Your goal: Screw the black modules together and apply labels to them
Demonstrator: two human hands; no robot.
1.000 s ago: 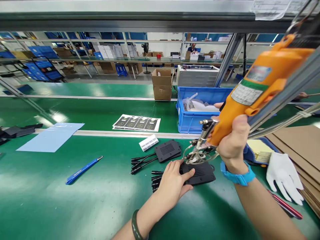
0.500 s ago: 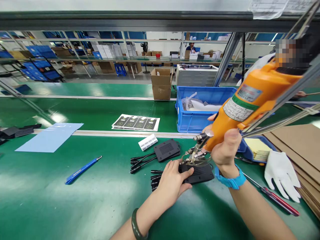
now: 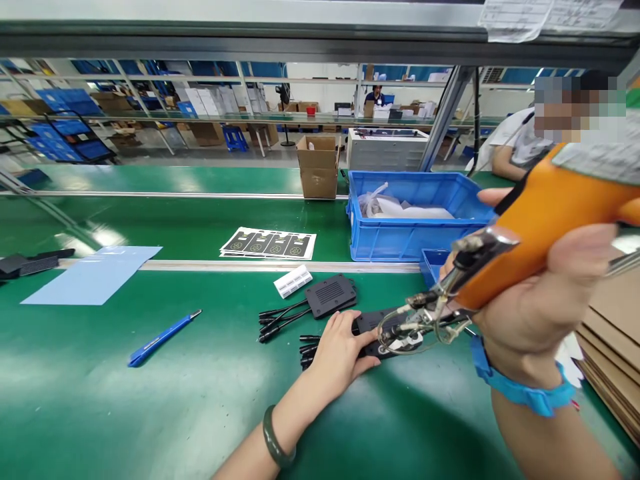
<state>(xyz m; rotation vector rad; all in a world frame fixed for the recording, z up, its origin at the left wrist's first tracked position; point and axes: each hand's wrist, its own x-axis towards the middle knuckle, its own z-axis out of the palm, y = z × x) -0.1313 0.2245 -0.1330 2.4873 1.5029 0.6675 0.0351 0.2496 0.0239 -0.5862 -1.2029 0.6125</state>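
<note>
My left hand (image 3: pixel 336 353) presses a flat black plastic box (image 3: pixel 376 321) against the green bench, its thumb and fingers around the near end. Black cable plugs (image 3: pixel 309 348) stick out to the left from under that hand. With my right hand (image 3: pixel 537 317) I grip an orange power screwdriver (image 3: pixel 543 217), tilted, its metal nose and thin hoses over the right part of the box. The nose hides part of the box, so contact is unclear. Just behind lies a second black box (image 3: pixel 331 297) with cables, beside a small white slotted block (image 3: pixel 293 281).
A blue knife-like tool (image 3: pixel 163 339) and a light blue sheet (image 3: pixel 95 275) lie on the left. Printed label sheets (image 3: pixel 270 244) lie farther back. A blue crate (image 3: pixel 400 241) and cardboard box (image 3: pixel 319 180) stand behind. Cardboard sheets (image 3: pixel 613 340) are at right, and a person sits beyond.
The orange screwdriver has come nearer and lower to the right, its nose now over the right part of the box. My left hand stays on the box. The view has shifted slightly.
</note>
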